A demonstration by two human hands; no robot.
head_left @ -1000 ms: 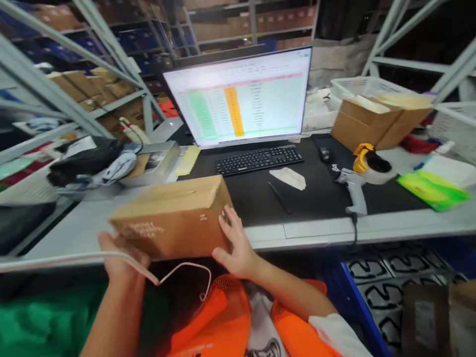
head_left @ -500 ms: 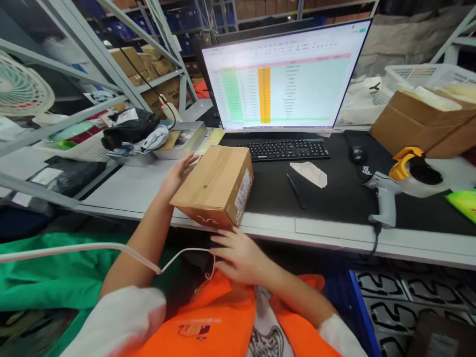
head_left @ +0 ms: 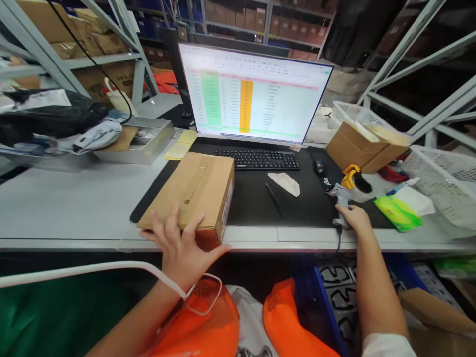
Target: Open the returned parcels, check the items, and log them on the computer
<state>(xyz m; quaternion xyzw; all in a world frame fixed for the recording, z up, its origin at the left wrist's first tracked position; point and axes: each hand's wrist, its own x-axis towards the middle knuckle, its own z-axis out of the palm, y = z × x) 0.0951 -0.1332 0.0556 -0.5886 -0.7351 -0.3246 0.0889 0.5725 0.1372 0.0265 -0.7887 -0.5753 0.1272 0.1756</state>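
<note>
Both hands have moved: left hand (head_left: pixel 182 248), fingers spread, now steadies the cardboard box (head_left: pixel 197 191) at the near desk (head_left: pixel 74 208) edge; right hand (head_left: pixel 353 219) has gone right to the scanner (head_left: pixel 336 195), fingers seemingly curled on it.

1. Monitor (head_left: pixel 256 94), at 12 o'clock: a spreadsheet with green and orange columns, its rows too small to read.
2. Cardboard box (head_left: pixel 193 191): a small dark mark on top and a white label on the side facing 3 o'clock, neither legible.
3. Desk mat (head_left: pixel 253 203): white lettering beside the scanner (head_left: pixel 339 197), unreadable.
4. Keyboard (head_left: pixel 258 159): key legends blurred.
</note>
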